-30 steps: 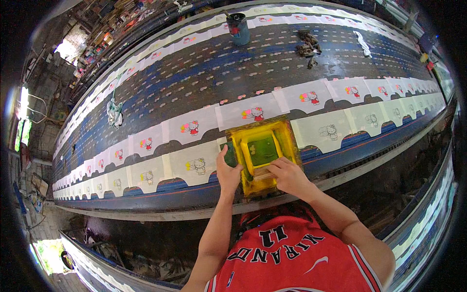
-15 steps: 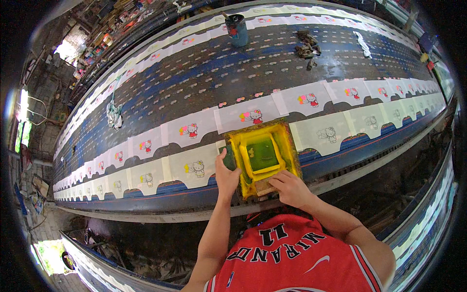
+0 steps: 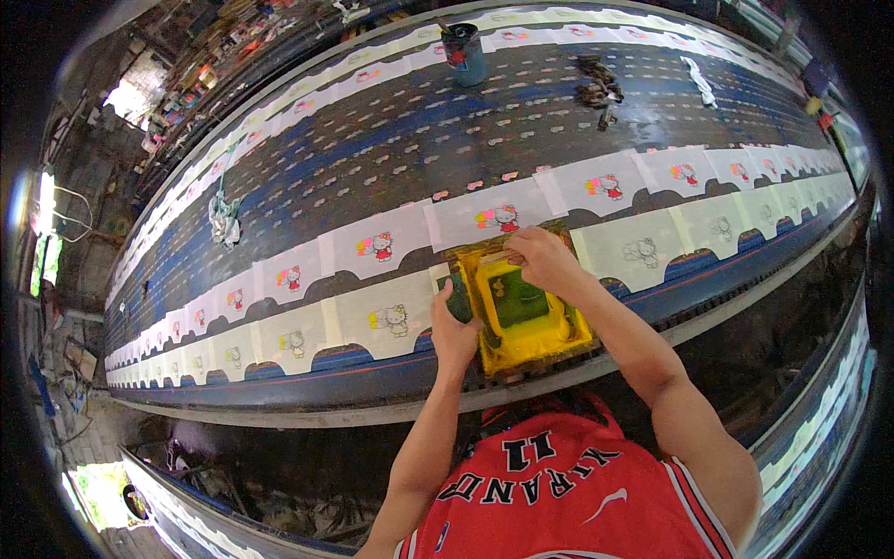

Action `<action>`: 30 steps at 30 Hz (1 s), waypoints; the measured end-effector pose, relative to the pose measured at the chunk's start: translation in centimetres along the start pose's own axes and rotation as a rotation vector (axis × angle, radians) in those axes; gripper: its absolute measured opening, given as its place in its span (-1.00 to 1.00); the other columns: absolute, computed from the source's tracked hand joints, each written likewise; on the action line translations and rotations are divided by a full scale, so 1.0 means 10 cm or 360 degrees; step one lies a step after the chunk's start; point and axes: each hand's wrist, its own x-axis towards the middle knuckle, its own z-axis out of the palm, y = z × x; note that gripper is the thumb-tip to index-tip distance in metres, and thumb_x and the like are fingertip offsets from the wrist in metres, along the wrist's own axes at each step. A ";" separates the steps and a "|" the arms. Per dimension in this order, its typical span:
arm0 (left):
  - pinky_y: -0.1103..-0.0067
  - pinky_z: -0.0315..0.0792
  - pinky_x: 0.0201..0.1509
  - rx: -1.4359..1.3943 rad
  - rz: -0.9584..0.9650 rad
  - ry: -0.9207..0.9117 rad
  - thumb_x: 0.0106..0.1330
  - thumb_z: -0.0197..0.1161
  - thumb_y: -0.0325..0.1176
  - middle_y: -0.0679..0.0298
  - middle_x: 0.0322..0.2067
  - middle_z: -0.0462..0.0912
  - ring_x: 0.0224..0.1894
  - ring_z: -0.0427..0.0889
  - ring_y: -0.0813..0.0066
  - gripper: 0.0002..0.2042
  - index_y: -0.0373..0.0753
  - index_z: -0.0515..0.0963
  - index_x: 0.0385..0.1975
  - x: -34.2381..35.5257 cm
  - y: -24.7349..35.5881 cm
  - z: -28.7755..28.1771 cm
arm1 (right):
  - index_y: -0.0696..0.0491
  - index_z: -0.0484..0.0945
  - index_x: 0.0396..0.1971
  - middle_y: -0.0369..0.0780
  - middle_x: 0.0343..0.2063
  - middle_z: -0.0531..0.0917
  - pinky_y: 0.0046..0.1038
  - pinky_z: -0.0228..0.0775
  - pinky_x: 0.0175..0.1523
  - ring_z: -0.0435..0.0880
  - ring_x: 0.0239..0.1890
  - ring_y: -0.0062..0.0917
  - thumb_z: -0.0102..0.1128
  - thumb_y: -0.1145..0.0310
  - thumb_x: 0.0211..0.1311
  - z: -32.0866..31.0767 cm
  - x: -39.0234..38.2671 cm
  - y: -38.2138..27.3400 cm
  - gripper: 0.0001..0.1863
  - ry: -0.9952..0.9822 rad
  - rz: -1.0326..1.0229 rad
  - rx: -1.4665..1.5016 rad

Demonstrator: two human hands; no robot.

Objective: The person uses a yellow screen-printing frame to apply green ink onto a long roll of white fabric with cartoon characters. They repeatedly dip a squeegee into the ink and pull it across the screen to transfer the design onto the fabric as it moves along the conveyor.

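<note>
A small yellow-stained printing screen frame (image 3: pixel 521 312) lies flat on a white fabric piece on the long dark printing table (image 3: pixel 419 149). My left hand (image 3: pixel 453 328) grips the frame's left edge. My right hand (image 3: pixel 543 259) is closed on a squeegee at the frame's far end, its blade hidden under my fingers. White fabric pieces (image 3: pixel 382 247) with small cartoon prints lie in two rows along the table. The piece (image 3: pixel 386 317) just left of the frame shows a print with yellow.
A blue paint can (image 3: pixel 464 51) stands at the table's far side, with a dark rag pile (image 3: pixel 596 88) and a white cloth (image 3: pixel 697 76) to its right. A crumpled rag (image 3: pixel 223 216) lies at the left. A gap runs between the table and me.
My right hand moved from the near end of the frame up to its far end. The left hand stayed on the frame's left edge.
</note>
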 end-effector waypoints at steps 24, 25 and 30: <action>0.36 0.25 0.49 -0.0382 0.0056 0.0150 0.02 0.38 -0.64 0.02 0.32 0.45 0.38 0.43 0.11 -0.20 -0.31 0.37 0.41 -0.16 0.99 1.46 | 0.12 0.62 -0.13 -0.14 -0.14 0.65 -0.23 0.53 0.17 0.63 -0.01 -0.18 0.23 0.54 -0.06 -1.57 -1.58 0.33 -0.62 -0.0211 0.0038 -0.0129; 0.38 0.25 0.49 -0.0348 0.0076 0.0157 0.01 0.38 -0.64 0.02 0.34 0.44 0.38 0.44 0.14 -0.20 -0.32 0.36 0.41 -0.17 1.05 1.63 | 0.12 0.62 -0.12 -0.14 -0.14 0.65 -0.23 0.53 0.18 0.63 -0.01 -0.18 0.24 0.55 -0.07 -1.68 -1.65 0.44 -0.61 -0.0218 0.0040 -0.0147; 0.39 0.23 0.52 -0.0236 -0.0009 0.0102 -0.01 0.39 -0.63 -0.01 0.33 0.49 0.40 0.44 0.14 -0.19 -0.33 0.36 0.41 -0.23 1.44 2.13 | 0.13 0.62 -0.13 -0.14 -0.14 0.64 -0.23 0.53 0.17 0.62 -0.01 -0.17 0.24 0.56 -0.09 -2.03 -1.89 0.86 -0.60 -0.0247 0.0051 -0.0143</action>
